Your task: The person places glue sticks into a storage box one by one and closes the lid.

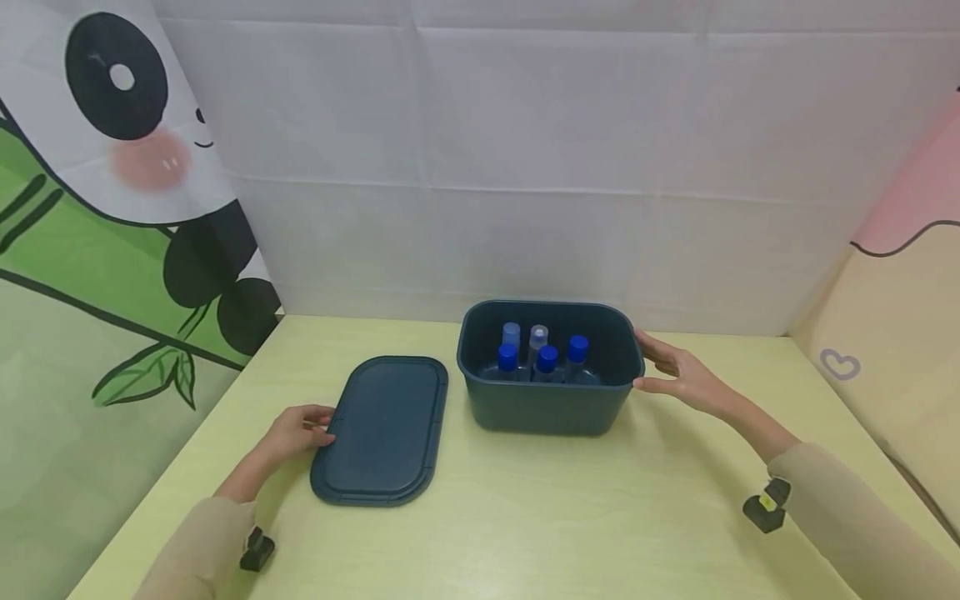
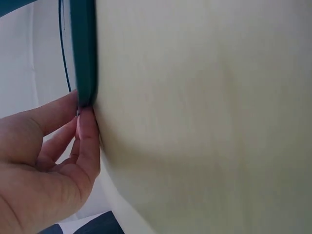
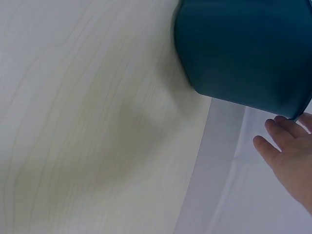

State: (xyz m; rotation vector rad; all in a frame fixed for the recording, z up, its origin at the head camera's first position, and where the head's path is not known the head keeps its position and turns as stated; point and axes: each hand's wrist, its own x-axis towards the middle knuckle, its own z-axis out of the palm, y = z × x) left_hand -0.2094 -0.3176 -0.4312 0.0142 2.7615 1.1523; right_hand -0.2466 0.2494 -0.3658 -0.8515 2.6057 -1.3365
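A dark teal lid (image 1: pixel 382 429) lies flat on the table, left of centre in the head view. My left hand (image 1: pixel 291 432) pinches its left edge between thumb and fingers; the left wrist view shows the lid's rim (image 2: pixel 85 53) between them. To the right stands a matching deep bin (image 1: pixel 540 410). Inside it several small clear bottles are upright, some with dark blue caps (image 1: pixel 547 358). At the bin's right end is my right hand (image 1: pixel 686 375), thumb and fingers spread near the rim. The right wrist view shows its fingers (image 3: pixel 280 136) fairly straight beside the bin's corner.
The pale wooden table (image 1: pixel 525 525) runs back to a white creased sheet (image 1: pixel 540 167). A printed cartoon panel (image 1: pixel 120 208) stands along the left side, and a cream and pink one (image 1: pixel 892 333) along the right. The bin sits close to the back sheet.
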